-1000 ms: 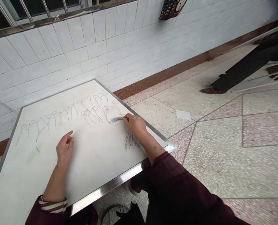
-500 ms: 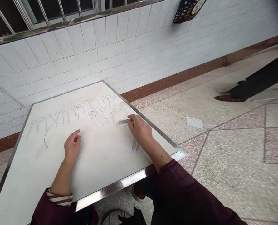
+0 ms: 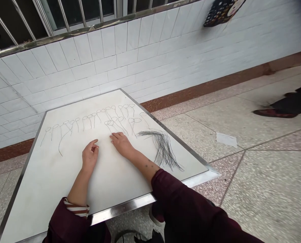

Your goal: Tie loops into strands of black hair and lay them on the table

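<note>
My right hand (image 3: 121,144) is low over the middle of the white tabletop, fingers together and thumb mostly hidden; anything pinched there is too fine to make out. Just left of it is my left hand (image 3: 90,154), forefinger stretched, thumb apart, other fingers curled, with nothing visible between them. A bundle of thin dark wires (image 3: 165,146) lies fanned and bent on the right side of the table. Beyond my hands, thin wires with looped ends (image 3: 89,118) are spread in a row, several more (image 3: 118,123) in a nearer group. One longer curved wire (image 3: 60,145) reaches toward the left.
The white table (image 3: 56,189) has a metal edge and stands near a tiled wall (image 3: 71,76) with a barred window. A dark patterned bag (image 3: 221,13) hangs on the wall. Another person's shoe (image 3: 274,113) and a white paper scrap (image 3: 226,139) are on the floor.
My right hand has moved left, away from the wire bundle, which now shows fully, to beside my left hand. My left hand keeps about the same pose. The view has shifted slightly.
</note>
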Demonstrator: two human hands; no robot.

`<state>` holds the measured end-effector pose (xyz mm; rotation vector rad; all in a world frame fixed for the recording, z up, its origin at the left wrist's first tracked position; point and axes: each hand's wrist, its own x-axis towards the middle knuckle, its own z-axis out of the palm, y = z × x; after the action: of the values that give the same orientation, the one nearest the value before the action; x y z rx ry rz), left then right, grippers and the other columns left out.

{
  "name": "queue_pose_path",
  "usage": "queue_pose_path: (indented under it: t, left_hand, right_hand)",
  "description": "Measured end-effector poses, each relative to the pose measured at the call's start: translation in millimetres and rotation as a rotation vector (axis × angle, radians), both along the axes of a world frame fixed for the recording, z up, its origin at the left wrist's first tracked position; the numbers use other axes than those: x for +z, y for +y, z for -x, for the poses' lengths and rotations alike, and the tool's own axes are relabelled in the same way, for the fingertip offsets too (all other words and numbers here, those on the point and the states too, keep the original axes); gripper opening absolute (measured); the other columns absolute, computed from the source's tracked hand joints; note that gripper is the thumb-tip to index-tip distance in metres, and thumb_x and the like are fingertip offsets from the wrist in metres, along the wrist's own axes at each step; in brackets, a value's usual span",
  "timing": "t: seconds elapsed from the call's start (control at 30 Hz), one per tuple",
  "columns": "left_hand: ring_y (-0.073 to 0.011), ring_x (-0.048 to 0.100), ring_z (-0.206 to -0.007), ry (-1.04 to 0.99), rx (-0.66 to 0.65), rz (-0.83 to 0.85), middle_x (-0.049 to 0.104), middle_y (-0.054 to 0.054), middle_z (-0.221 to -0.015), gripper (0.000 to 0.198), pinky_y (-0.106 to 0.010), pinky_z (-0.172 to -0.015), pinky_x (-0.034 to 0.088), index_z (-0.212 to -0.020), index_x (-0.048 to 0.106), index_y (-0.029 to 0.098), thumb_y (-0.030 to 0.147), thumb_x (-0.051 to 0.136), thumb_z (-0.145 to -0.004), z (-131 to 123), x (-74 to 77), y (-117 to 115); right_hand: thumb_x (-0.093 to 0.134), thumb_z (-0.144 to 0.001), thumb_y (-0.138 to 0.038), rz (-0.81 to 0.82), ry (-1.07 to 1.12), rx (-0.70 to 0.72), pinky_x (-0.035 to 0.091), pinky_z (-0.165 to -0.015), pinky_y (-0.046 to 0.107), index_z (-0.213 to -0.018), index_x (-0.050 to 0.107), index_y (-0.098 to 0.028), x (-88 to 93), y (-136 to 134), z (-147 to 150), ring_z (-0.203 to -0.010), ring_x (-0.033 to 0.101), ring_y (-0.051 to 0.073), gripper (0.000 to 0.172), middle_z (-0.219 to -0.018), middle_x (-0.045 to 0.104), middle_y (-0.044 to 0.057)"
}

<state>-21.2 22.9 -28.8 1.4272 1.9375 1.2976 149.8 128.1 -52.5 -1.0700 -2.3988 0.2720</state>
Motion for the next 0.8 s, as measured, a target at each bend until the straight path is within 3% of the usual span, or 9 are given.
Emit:
queue_pose_path:
  t: [0.2,0.4,0.6,0.8]
  left_hand:
    - [-0.0155,0.060,-0.082,-0.107,0.004,-0.006,0.065,-0.002,-0.089,0.041,-0.030,-0.076,0.048,-0.120,0.062,0.025,0.024,0.057,-0.080,0.7,-0.5,1.5]
    - [-0.0161,0.063,-0.090,-0.247,0.073,-0.002,0.063,-0.008,-0.110,0.058,-0.032,-0.080,0.050,-0.133,0.047,0.023,0.023,0.061,-0.077,9.2,-6.4,8.1]
    - [-0.0169,0.061,-0.094,-0.296,0.145,-0.036,0.060,-0.009,-0.113,0.054,-0.031,-0.079,0.050,-0.128,0.052,0.023,0.019,0.061,-0.075,13.5,-3.3,8.6]
    - [-0.0201,0.052,-0.113,-0.288,0.261,-0.104,0.056,-0.007,-0.123,0.049,-0.037,-0.096,0.042,-0.127,0.054,0.028,0.022,0.059,-0.078,24.6,3.2,2.6]
  right_hand:
    - [0.045,-0.091,-0.007,0.019,-0.006,0.046,0.048,-0.085,0.039,-0.105,0.067,-0.017,-3.7,-5.4,-4.3,-0.101,0.053,0.024,0.028,-0.112,0.065,0.011]
    - [0.041,-0.089,-0.002,0.045,0.058,0.115,0.050,-0.079,0.034,-0.104,0.066,-0.018,-4.8,-19.6,-6.6,-0.092,0.055,0.021,0.034,-0.103,0.066,0.008]
    - [0.050,-0.093,-0.016,0.003,-0.001,0.169,0.048,-0.081,0.037,-0.107,0.063,-0.018,-3.8,-28.0,0.0,-0.090,0.054,0.024,0.018,-0.095,0.064,0.010]
    - [0.046,-0.094,-0.016,0.046,-0.055,0.079,0.045,-0.070,0.031,-0.091,0.062,-0.018,-0.9,-32.2,5.9,-0.084,0.053,0.021,0.016,-0.088,0.060,0.009]
